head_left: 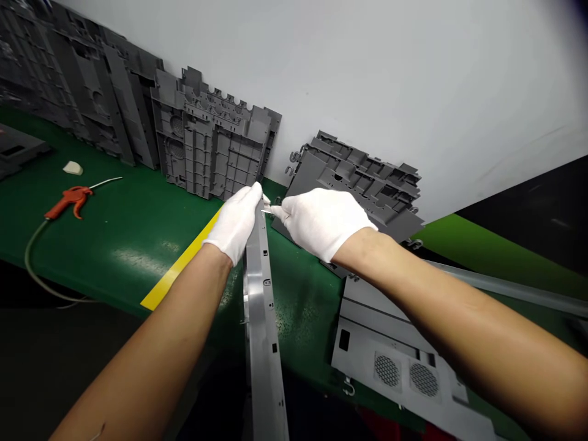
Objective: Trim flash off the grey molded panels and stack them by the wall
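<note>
A long grey panel [266,306] stands on its narrow edge side, running from the bench toward me, with small holes and slots along the strip facing up. My left hand [236,222], in a white glove, is closed around its far end. Pinched in my gloved right hand [324,222] is a thin pointed metal tool [267,211], whose tip is at the panel's far edge. Most of the tool is hidden inside the fingers, so its exact kind does not show.
Grey moulded panels [211,141] lean against the white wall [358,73]. More stand at right, and a vented panel [367,361] lies near the bench's front. An orange air blow gun [68,201] with a hose rests left on the green bench [124,214], beside yellow tape [184,260].
</note>
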`<state>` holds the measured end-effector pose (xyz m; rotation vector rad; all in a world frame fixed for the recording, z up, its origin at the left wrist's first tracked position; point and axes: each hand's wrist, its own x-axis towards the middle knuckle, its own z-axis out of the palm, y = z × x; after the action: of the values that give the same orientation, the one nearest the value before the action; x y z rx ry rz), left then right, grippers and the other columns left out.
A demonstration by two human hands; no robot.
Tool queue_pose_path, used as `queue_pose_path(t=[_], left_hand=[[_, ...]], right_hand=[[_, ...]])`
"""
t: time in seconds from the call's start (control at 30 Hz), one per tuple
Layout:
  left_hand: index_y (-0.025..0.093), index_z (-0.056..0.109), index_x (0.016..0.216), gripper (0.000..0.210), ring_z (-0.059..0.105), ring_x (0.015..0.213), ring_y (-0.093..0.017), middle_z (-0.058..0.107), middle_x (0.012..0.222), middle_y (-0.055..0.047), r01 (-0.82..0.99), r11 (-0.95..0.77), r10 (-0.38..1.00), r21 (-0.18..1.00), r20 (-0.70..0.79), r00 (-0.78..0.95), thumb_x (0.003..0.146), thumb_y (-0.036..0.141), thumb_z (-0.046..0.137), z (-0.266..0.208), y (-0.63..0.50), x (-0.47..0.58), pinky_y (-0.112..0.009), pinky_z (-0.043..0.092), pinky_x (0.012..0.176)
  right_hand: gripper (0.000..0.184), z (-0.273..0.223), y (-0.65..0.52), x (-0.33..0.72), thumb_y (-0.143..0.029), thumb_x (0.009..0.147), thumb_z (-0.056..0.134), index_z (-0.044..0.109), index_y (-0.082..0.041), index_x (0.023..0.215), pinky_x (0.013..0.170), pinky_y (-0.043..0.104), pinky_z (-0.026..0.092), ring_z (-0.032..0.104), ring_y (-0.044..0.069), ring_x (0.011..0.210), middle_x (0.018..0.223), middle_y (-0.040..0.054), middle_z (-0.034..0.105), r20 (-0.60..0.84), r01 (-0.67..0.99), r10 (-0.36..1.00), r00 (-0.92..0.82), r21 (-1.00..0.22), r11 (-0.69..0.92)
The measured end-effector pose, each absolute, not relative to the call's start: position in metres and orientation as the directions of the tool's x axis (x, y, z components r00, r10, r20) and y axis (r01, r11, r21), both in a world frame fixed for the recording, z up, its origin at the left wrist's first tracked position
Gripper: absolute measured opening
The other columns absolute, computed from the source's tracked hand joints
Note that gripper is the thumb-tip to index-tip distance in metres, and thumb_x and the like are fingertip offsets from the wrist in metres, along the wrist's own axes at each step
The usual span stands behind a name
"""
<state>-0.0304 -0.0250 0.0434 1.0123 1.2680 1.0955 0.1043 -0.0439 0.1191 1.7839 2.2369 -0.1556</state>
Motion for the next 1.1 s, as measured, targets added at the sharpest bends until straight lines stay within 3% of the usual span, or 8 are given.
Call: queue_pose_path(t=[0.2, 0.4, 0.73, 0.97, 1.1], left_hand=[[0.023, 0.054, 0.072, 0.029, 0.058, 0.080, -0.018, 0.064, 0.083, -0.002, -0.060, 0.168, 0.986, 0.984, -0.168, 0.011, 0.092, 0.043, 0.055, 0.040, -0.024, -0.030, -0.027, 0.045, 0.071], [0.022, 0.053, 0.070, 0.029, 0.061, 0.083, -0.018, 0.066, 0.081, -0.002, -0.084, 0.191, 0.981, 0.978, -0.193, -0.012, 0.093, 0.039, 0.055, 0.044, -0.024, -0.026, -0.026, 0.048, 0.075], [0.019, 0.060, 0.078, 0.035, 0.060, 0.082, -0.018, 0.067, 0.086, -0.003, -0.064, 0.170, 0.986, 0.983, -0.169, 0.012, 0.089, 0.052, 0.060, 0.036, -0.022, -0.030, -0.029, 0.048, 0.077], [0.018, 0.062, 0.079, 0.035, 0.059, 0.081, -0.018, 0.067, 0.089, -0.005, -0.085, 0.154, 0.988, 0.984, -0.154, 0.007, 0.089, 0.052, 0.059, 0.033, -0.020, -0.029, -0.030, 0.049, 0.075], [0.019, 0.064, 0.082, 0.035, 0.060, 0.089, -0.020, 0.067, 0.089, -0.005, -0.018, 0.118, 0.993, 0.993, -0.119, -0.016, 0.096, 0.047, 0.050, 0.032, -0.025, -0.043, -0.035, 0.046, 0.091]], right_hand=[[0.053, 0.116, -0.048, 0.107, -0.055, 0.102, 0.033, 0.073, -0.022, 0.109, 0.080, 0.039, 0.051, 0.071, 0.028, 0.087, 0.087, 0.0118, 0.074, -0.237, 0.947, 0.935, -0.262, 0.123, 0.297], [0.053, 0.114, -0.053, 0.108, -0.052, 0.103, 0.031, 0.072, -0.021, 0.112, 0.078, 0.037, 0.051, 0.071, 0.026, 0.084, 0.085, 0.0117, 0.074, -0.229, 0.934, 0.934, -0.274, 0.167, 0.315], [0.057, 0.111, -0.053, 0.105, -0.054, 0.103, 0.027, 0.072, -0.020, 0.109, 0.071, 0.035, 0.052, 0.069, 0.024, 0.072, 0.081, 0.0115, 0.073, -0.243, 0.934, 0.930, -0.274, 0.162, 0.317], [0.061, 0.112, -0.067, 0.116, -0.061, 0.101, 0.024, 0.070, -0.022, 0.094, 0.067, 0.033, 0.048, 0.065, 0.022, 0.063, 0.068, 0.0063, 0.067, -0.204, 0.950, 0.932, -0.300, 0.026, 0.311], [0.067, 0.106, -0.065, 0.112, -0.066, 0.101, 0.021, 0.067, -0.020, 0.082, 0.060, 0.028, 0.044, 0.059, 0.016, 0.060, 0.067, 0.0021, 0.065, -0.067, 0.951, 0.988, -0.138, -0.288, 0.113]])
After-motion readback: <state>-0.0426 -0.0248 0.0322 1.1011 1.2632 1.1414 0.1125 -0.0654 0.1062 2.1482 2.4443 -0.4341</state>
